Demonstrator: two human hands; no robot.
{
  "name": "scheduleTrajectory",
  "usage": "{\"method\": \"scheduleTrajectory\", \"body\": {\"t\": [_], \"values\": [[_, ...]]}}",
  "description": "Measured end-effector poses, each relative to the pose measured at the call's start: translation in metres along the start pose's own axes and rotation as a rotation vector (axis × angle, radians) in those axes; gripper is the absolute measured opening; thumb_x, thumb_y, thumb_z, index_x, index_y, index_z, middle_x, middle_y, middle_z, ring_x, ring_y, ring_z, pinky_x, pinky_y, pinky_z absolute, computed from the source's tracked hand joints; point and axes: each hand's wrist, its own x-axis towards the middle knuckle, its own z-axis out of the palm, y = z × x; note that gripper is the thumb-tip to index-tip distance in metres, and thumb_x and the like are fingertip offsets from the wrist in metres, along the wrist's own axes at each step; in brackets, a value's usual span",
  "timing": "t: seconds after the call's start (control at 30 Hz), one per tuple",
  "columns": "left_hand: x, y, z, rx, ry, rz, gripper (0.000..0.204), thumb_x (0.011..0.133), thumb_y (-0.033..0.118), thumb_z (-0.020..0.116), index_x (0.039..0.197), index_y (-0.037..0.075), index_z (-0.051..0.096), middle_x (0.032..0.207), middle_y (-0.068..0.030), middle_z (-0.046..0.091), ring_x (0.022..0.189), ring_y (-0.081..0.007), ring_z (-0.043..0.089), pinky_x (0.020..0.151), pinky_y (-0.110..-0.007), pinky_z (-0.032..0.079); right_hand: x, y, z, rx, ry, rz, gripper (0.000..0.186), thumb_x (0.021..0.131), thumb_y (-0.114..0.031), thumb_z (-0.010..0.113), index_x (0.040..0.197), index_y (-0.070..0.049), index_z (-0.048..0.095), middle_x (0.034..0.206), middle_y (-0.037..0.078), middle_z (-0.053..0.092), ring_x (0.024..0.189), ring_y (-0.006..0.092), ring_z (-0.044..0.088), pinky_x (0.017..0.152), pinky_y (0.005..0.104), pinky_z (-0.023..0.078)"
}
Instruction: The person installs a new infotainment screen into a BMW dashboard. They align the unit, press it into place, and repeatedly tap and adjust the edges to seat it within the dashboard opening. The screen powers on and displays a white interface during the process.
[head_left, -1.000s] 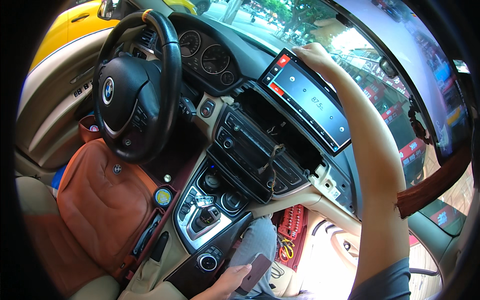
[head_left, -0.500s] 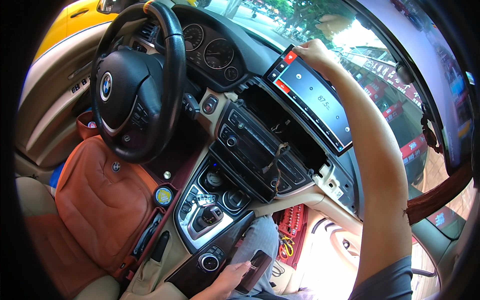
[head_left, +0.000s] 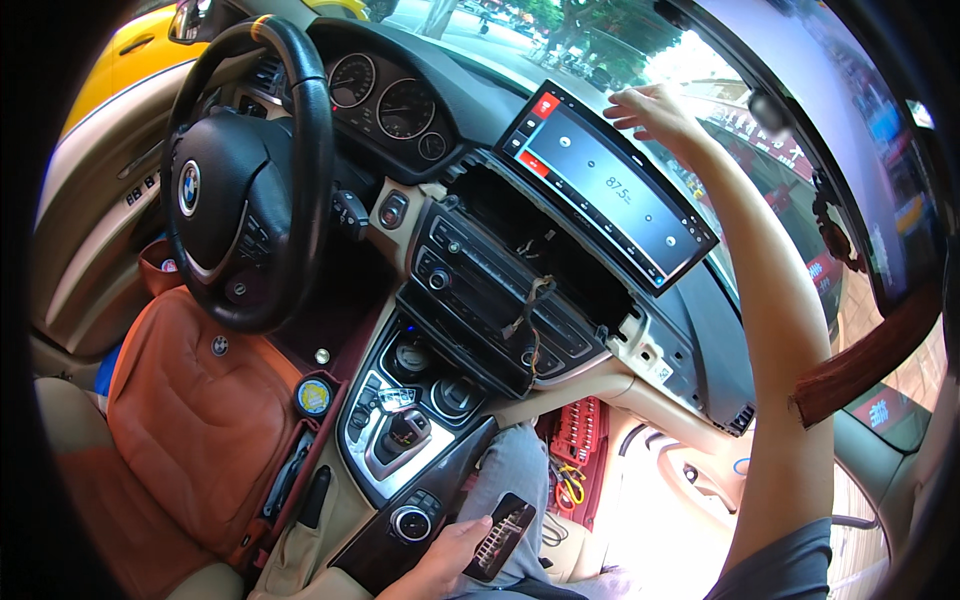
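Observation:
My left hand [head_left: 455, 545] at the lower middle grips a dark phone [head_left: 500, 538] with a lit display, above my jeans-clad leg [head_left: 510, 465]. My right hand [head_left: 655, 115], fingers apart and slightly curled, hangs just beyond the top edge of a wide, lit touchscreen [head_left: 590, 180] that lies tilted atop the dashboard. Below the screen gapes an open dashboard cavity [head_left: 570, 260], with loose wires [head_left: 525, 325] draped over the control panel [head_left: 470, 290].
Steering wheel [head_left: 310, 170] and orange seat cushion [head_left: 210, 400] are at left, the gear selector [head_left: 400, 435] centre. A red tool case [head_left: 575, 440] with yellow-handled tool [head_left: 570, 485] lies in the right footwell. A brown fringed object [head_left: 850, 370] lies behind my right arm.
My right hand has let go of the touchscreen and lifted to the right, fingers loosened. The view has shifted slightly. The phone in my left hand now shows a brighter pattern on its display.

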Motion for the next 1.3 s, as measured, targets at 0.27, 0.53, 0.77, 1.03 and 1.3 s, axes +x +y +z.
{"method": "scheduleTrajectory", "body": {"t": [0.27, 0.53, 0.77, 1.03, 1.3], "values": [[0.002, -0.004, -0.003, 0.012, -0.001, 0.013, 0.049, 0.107, 0.035, 0.059, 0.129, -0.009, 0.063, 0.117, -0.0109, 0.072, 0.104, -0.0148, 0.066, 0.096, -0.029, 0.048, -0.069, 0.040, -0.023, -0.031, 0.028, -0.025, 0.051, 0.107, -0.041, 0.052, 0.139, -0.002, 0.063, 0.129, 0.015, 0.071, 0.120, 0.0275, 0.068, 0.101, 0.0416, 0.055], [0.009, -0.008, -0.006, 0.005, -0.003, 0.000, 0.047, 0.107, 0.033, 0.059, 0.129, -0.008, 0.064, 0.118, -0.0101, 0.072, 0.104, -0.0148, 0.067, 0.096, -0.029, 0.049, -0.123, 0.029, 0.019, -0.301, 0.562, -0.358, 0.029, 0.094, -0.015, 0.064, 0.119, -0.001, 0.072, 0.116, 0.019, 0.073, 0.111, 0.0325, 0.069, 0.099, 0.0402, 0.052], [0.008, -0.008, -0.003, 0.056, 0.034, 0.030, 0.050, 0.107, 0.035, 0.059, 0.128, -0.010, 0.064, 0.121, -0.0121, 0.072, 0.107, -0.0158, 0.066, 0.100, -0.029, 0.048, -0.174, -0.022, 0.133, -0.343, 0.241, -0.735, 0.032, 0.084, -0.005, 0.068, 0.116, -0.002, 0.068, 0.124, 0.014, 0.067, 0.106, 0.0310, 0.065, 0.089, 0.0421, 0.053], [0.010, -0.012, -0.003, 0.005, -0.004, 0.050, 0.049, 0.107, 0.035, 0.059, 0.127, -0.009, 0.065, 0.117, -0.0112, 0.072, 0.104, -0.0145, 0.066, 0.098, -0.028, 0.049, -0.156, -0.042, 0.205, -0.399, 0.279, -0.604, 0.039, 0.086, -0.012, 0.069, 0.122, 0.003, 0.065, 0.131, 0.016, 0.065, 0.111, 0.0301, 0.062, 0.090, 0.0408, 0.051], [0.020, -0.020, -0.006, 0.015, -0.059, 0.059, 0.045, 0.109, 0.035, 0.056, 0.123, -0.006, 0.067, 0.111, -0.0079, 0.074, 0.096, -0.0124, 0.067, 0.093, -0.026, 0.050, -0.159, -0.037, 0.221, -0.426, 0.187, -0.556, 0.040, 0.087, -0.014, 0.069, 0.123, 0.003, 0.064, 0.130, 0.016, 0.065, 0.111, 0.0305, 0.063, 0.091, 0.0408, 0.051]]}}
